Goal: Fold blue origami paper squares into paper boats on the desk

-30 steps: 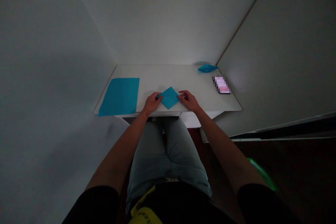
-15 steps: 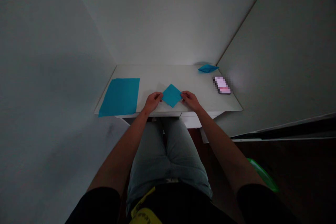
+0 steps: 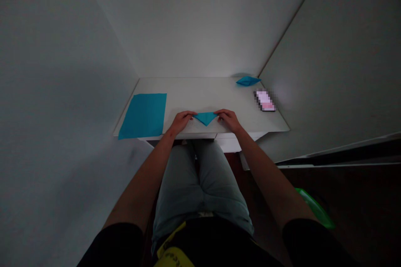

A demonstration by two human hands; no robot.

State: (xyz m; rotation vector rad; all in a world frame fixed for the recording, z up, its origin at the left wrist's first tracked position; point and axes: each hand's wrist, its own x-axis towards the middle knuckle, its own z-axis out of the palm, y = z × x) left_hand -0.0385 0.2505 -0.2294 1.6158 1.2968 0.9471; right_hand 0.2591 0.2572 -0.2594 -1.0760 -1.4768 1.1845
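A small piece of folded blue paper [image 3: 206, 118] is held over the front part of the white table [image 3: 194, 96], its point toward me and its straight edge away from me. My left hand [image 3: 182, 120] pinches its left corner. At the right corner, my right hand [image 3: 229, 119] grips it between thumb and fingers. The fingertips partly cover both corners. A crease runs down the middle of the triangle.
A large blue sheet [image 3: 144, 114] lies on the left of the table, reaching its front edge. In the back right corner sits a folded blue paper boat [image 3: 248, 81]. Nearer me is a phone [image 3: 265, 100] with a blurred screen. Walls enclose the table's back and sides.
The blue paper between my hands has gone from a diamond to a downward-pointing triangle, its far corner no longer showing. Both hands stay at its side corners.
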